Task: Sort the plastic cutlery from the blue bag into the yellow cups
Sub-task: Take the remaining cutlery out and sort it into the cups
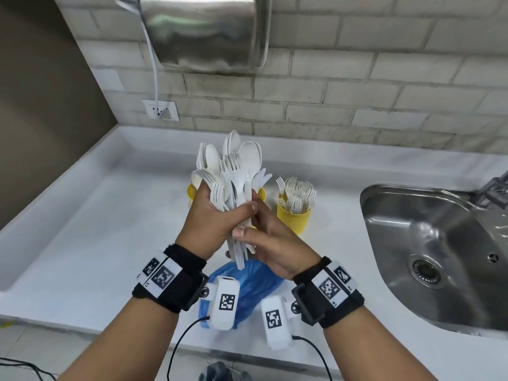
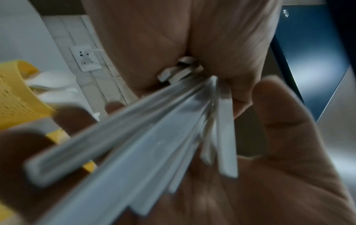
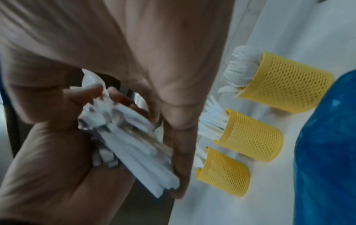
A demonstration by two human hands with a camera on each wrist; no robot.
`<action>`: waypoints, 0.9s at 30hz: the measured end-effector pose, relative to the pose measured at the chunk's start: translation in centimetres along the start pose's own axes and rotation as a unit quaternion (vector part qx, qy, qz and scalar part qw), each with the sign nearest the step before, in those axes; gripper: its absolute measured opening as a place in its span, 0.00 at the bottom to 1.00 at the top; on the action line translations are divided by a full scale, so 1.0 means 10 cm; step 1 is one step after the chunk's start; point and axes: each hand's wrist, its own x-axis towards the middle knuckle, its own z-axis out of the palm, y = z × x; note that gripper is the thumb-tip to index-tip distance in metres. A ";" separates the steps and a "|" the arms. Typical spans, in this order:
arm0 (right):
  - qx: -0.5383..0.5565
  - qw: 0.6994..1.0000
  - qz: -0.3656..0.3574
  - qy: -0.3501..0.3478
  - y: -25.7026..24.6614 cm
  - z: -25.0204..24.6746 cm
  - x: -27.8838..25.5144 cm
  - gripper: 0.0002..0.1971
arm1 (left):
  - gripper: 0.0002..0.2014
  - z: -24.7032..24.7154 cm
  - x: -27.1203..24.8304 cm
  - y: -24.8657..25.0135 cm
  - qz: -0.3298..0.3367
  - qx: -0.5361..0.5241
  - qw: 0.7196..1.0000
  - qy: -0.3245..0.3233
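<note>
Our left hand (image 1: 217, 215) grips a bundle of white cutlery (image 1: 233, 171) above the counter (image 1: 96, 229); our right hand (image 1: 275, 243) pinches its handles, near three yellow cups (image 3: 250, 137).

Both forearms raised, black wrist bands on. Left hand (image 1: 213, 215) curled round white plastic cutlery bundle (image 1: 233, 182); right hand (image 1: 270, 243) fingers (image 1: 254, 213) pinching its handles.

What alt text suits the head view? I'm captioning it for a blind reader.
Both hands hold a bundle of white plastic cutlery upright above a white counter; behind stand yellow cups, one full of forks, a blue bag lies below.
</note>
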 end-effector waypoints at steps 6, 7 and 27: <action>0.033 0.998 0.034 -0.052 -0.03 -0.01 0.10 0.35 | 0.17 0.03 0.06 0.00 -0.023 -0.028 0.998 -0.049; 0.009 0.998 0.031 -0.055 -0.05 0.00 0.12 0.33 | 0.17 0.03 0.07 0.00 -0.022 -0.023 0.998 -0.054; -0.189 0.944 -0.052 0.266 0.07 0.08 0.62 0.07 | 0.35 -0.11 0.51 -0.11 -0.068 0.010 0.994 -0.083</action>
